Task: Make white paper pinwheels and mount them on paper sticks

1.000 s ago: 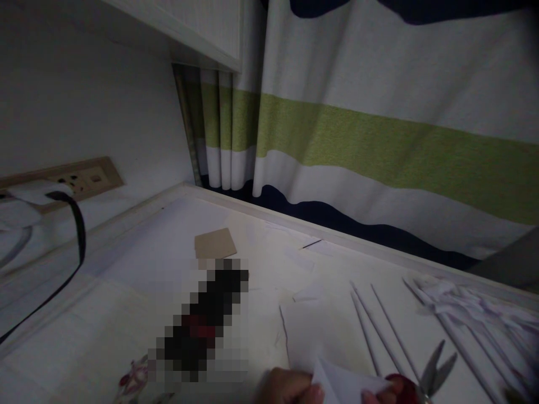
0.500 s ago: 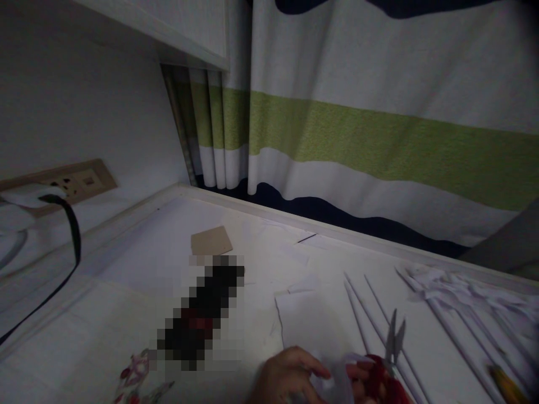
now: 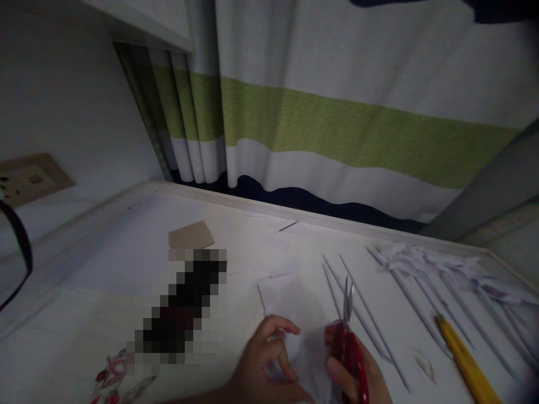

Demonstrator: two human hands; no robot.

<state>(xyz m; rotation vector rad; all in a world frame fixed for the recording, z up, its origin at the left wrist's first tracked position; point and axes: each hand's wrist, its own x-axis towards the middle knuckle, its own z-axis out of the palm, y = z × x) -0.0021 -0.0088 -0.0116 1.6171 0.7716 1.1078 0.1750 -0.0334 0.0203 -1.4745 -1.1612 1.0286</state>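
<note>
From the head camera, you see a dim room with a curtain (image 3: 357, 129) that has a wide green stripe, and below it a white table (image 3: 96, 320). One wall socket (image 3: 36, 177) and one black cord (image 3: 27, 247) are at the left.

Two hands are low in the middle. The right hand (image 3: 373, 370) grips the red handles of the scissors (image 3: 355, 348). The left hand (image 3: 263, 359) has bent fingers and is near the scissors, but apart from them. White paper shows under its fingers and between the hands; I cannot tell if the fingers pinch it. A white sheet (image 3: 278, 297) lies flat just past the left hand.

There is one pair of scissors. Three long thin sticks (image 3: 374, 322) lie past the blades and to their right. More are under a messy pile of white strips (image 3: 433, 258), too many mixed up to count. I see one yellow tool (image 3: 465, 359) to the right of the right hand, one brown card (image 3: 191, 235), one dark blurred thing (image 3: 181, 306) and something red and white (image 3: 115, 370).

The scissors point away from the person, toward the curtain. Their long side runs from the right hand to the tips, and the blades are only a little apart.
</note>
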